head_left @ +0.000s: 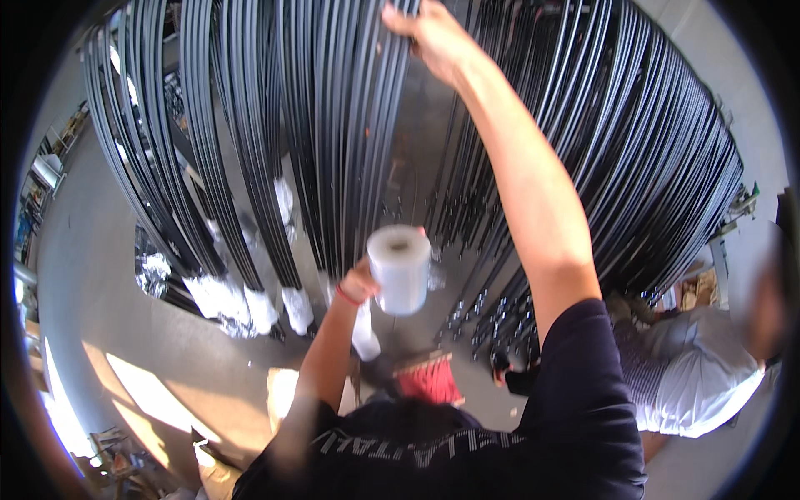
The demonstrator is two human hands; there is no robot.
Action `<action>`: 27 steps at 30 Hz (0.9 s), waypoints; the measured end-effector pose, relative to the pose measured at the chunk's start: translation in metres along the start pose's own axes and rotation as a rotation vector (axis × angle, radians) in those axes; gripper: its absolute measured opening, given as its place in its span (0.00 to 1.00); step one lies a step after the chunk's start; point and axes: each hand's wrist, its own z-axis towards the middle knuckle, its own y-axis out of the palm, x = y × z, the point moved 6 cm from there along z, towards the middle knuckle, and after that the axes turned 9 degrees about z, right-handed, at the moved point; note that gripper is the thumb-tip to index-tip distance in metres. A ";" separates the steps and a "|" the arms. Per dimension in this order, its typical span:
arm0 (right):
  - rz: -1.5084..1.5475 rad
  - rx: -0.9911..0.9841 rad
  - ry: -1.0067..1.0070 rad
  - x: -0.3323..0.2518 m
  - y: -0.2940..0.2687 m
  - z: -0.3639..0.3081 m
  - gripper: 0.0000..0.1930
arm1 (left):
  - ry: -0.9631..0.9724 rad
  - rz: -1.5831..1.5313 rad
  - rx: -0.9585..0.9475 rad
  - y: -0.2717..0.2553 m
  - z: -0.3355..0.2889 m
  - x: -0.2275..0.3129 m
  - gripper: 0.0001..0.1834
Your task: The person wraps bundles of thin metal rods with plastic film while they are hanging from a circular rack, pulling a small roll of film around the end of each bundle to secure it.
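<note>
My left hand (pixel 359 283) holds a roll of clear plastic film (pixel 400 271) upright, its cardboard core facing up. A red band circles that wrist. The roll is beside the lower ends of a bundle of long black strips (pixel 354 142). My right arm stretches up, and my right hand (pixel 433 35) grips the bundle's upper part near the top edge of the picture, thumb across the front; its other fingers are partly hidden. To the left, further hanging bundles have their lower ends wrapped in clear film (pixel 221 304).
Many thin black strips (pixel 617 142) hang in a dense row on the right. A person in a light shirt (pixel 700 367) is close at my right. Below the roll is a red slatted item (pixel 427 379). Cardboard (pixel 158 400) lies at the lower left on the grey floor (pixel 92 275).
</note>
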 end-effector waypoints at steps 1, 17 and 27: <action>0.167 -0.047 -0.021 0.000 0.004 -0.012 0.13 | 0.018 -0.023 0.045 -0.009 -0.005 -0.005 0.56; -0.144 0.269 0.822 0.166 -0.002 -0.492 0.43 | -0.246 0.915 0.456 0.066 -0.106 -0.174 0.38; -0.592 -0.102 0.948 0.210 -0.041 -0.608 0.48 | -0.528 1.040 0.422 0.119 -0.159 -0.308 0.49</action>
